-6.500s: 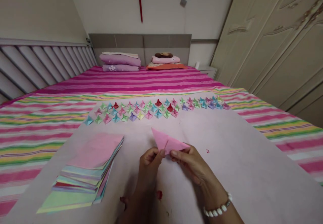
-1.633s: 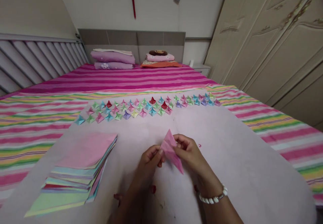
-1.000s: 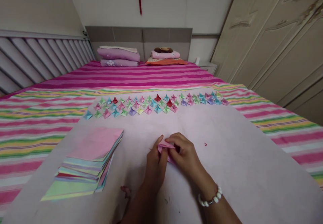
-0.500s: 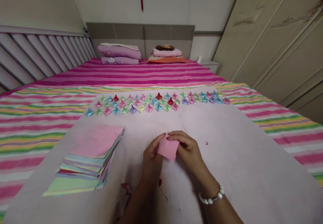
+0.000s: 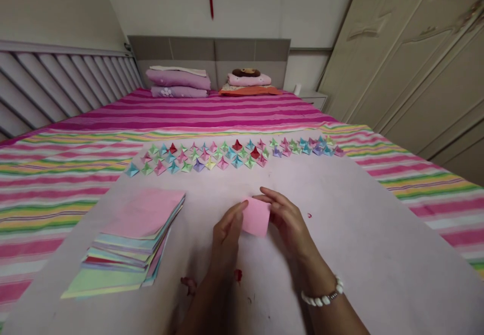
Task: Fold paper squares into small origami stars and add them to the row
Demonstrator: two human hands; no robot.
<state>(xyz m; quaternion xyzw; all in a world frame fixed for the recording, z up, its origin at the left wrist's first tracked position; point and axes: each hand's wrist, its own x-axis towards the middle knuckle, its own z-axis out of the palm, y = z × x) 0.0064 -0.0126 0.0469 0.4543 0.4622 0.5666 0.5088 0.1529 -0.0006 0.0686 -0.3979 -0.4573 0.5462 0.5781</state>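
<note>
A small folded square of pink paper (image 5: 256,217) is held just above the pale board, tilted towards me. My left hand (image 5: 228,229) pinches its left edge, thumb in front near the top corner. My right hand (image 5: 289,219) is at the paper's right edge with fingers apart and the index finger stretched above it; its thumb is partly hidden. On the left lies a fanned stack of coloured paper sheets (image 5: 145,213), a pink one on top. Beyond my hands, several small folded paper shapes (image 5: 198,165) stand in rows, in pink, green, blue, red, yellow and purple.
The pale board (image 5: 363,254) rests on a bed with a striped sheet (image 5: 212,116). Small red scraps (image 5: 237,275) and a crumpled pinkish piece (image 5: 189,284) lie near my forearms. Folded bedding (image 5: 177,79) is by the headboard, with a railing (image 5: 75,80) left and a wardrobe (image 5: 408,73) right.
The pink paper has turned and moved slightly right, showing a flatter square face. My right hand's fingers have loosened and spread from its top edge. My left hand still pinches it.
</note>
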